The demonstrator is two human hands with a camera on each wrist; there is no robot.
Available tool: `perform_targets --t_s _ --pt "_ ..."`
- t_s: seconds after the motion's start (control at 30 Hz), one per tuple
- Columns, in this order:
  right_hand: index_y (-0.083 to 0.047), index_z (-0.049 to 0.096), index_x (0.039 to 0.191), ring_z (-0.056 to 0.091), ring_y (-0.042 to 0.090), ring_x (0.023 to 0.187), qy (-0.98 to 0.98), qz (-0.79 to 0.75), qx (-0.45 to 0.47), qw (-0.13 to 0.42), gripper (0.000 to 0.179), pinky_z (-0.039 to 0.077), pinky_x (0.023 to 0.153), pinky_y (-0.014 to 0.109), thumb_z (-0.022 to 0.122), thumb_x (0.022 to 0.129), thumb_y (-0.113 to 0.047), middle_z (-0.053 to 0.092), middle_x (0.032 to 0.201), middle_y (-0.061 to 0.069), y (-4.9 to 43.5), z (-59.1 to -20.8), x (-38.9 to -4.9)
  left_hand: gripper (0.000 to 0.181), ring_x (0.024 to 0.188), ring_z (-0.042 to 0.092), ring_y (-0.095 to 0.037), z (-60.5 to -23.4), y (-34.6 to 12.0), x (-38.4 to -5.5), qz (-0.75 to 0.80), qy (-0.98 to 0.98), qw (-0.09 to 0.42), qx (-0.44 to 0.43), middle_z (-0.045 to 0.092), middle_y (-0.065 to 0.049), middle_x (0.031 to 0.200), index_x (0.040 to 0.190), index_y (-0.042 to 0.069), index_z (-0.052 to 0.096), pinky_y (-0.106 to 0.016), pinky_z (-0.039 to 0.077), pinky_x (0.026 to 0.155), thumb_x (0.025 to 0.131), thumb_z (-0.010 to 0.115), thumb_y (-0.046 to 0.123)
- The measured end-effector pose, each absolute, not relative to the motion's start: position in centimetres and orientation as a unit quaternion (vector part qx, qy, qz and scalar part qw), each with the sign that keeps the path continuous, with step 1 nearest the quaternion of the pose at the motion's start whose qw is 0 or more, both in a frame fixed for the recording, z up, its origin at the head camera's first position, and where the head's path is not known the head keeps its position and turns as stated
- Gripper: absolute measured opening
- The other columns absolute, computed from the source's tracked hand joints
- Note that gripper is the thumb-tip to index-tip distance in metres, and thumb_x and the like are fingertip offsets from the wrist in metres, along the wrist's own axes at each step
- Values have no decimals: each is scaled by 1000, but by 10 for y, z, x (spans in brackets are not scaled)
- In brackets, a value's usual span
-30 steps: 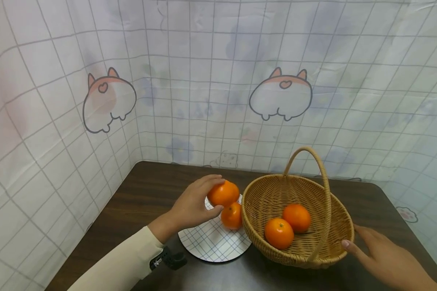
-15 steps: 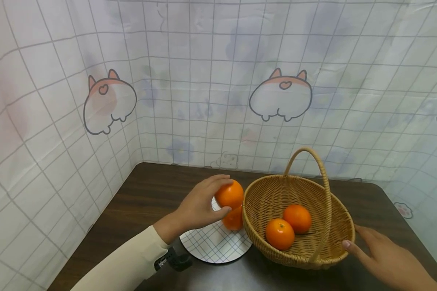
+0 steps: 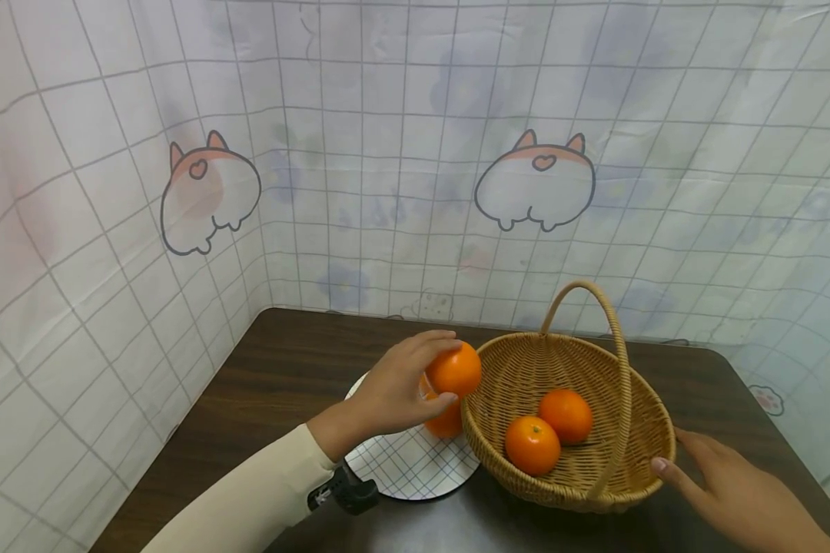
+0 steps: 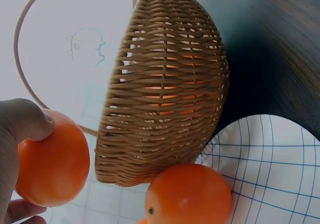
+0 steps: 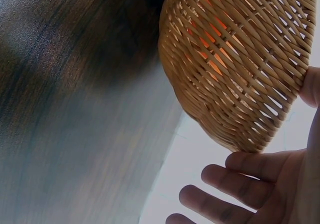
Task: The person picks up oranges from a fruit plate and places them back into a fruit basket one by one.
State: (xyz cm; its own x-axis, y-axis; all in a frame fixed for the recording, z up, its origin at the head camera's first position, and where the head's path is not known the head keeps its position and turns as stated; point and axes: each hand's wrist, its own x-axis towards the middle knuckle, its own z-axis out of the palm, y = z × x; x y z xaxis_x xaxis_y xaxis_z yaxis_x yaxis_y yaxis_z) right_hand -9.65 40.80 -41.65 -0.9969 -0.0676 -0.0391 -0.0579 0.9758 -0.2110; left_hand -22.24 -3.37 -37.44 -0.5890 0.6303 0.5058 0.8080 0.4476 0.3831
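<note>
My left hand (image 3: 401, 388) grips an orange (image 3: 455, 369) between thumb and fingers, over the plate and right at the basket's left rim. The left wrist view shows the held orange (image 4: 56, 161) beside the basket's woven side. A wicker basket (image 3: 501, 365) with an arched handle (image 3: 617, 338) holds two oranges, a front one (image 3: 532, 445) and a rear one (image 3: 566, 415). At the basket's right end rests my right hand (image 3: 736, 480), its thumb at the rim and its straight fingers (image 5: 260, 165) against the side. Another orange (image 4: 192, 196) lies on the plate, partly hidden in the head view.
A round white plate (image 3: 404, 468) with blue grid lines lies left of the basket on a dark wooden table (image 3: 277, 353). Behind the table hangs a white grid-patterned curtain (image 3: 360, 153) with cartoon prints. A black wrist strap (image 3: 349, 491) sits on the left wrist.
My left hand has lifted the orange off the plate area and moved it right, up to the basket's left rim. The right hand and basket have barely moved.
</note>
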Motion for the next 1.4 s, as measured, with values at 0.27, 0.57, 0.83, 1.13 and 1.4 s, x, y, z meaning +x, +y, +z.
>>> perform_targets --t_s 0.27,0.57,0.83,1.13,1.4 --pt "6 47 146 49 63 119 994 -103 -31 27 75 49 69 72 46 105 -57 48 139 40 408 -416 -95 64 134 51 -20 -375 -24 -222 -304 -832 146 -440 50 0 151 141 14 57 -37 47 106 84 83 25" --pt "7 47 145 50 63 118 994 -102 -33 24 75 50 68 71 46 105 -57 49 138 41 408 -417 -94 64 134 51 -21 -376 -16 -222 -300 -834 138 -442 49 0 152 143 15 56 -38 48 105 86 81 28" --pt "7 48 145 51 63 117 994 -101 -34 22 75 50 68 71 47 105 -57 50 136 41 408 -417 -95 67 137 49 -21 -375 -13 -221 -304 -838 115 -438 45 0 156 147 14 53 -39 47 107 88 81 28" --pt "5 48 145 50 63 118 994 -104 -38 19 72 50 67 72 47 105 -55 50 137 40 407 -417 -94 65 141 45 -20 -379 -12 -222 -302 -844 95 -433 43 0 157 150 17 50 -41 43 111 92 78 31" --pt "6 49 144 50 63 117 994 -104 -37 17 72 50 68 73 47 105 -55 50 136 40 407 -417 -94 64 140 46 -22 -386 -24 -224 -291 -860 93 -408 46 -2 155 147 14 53 -42 43 111 91 79 31"
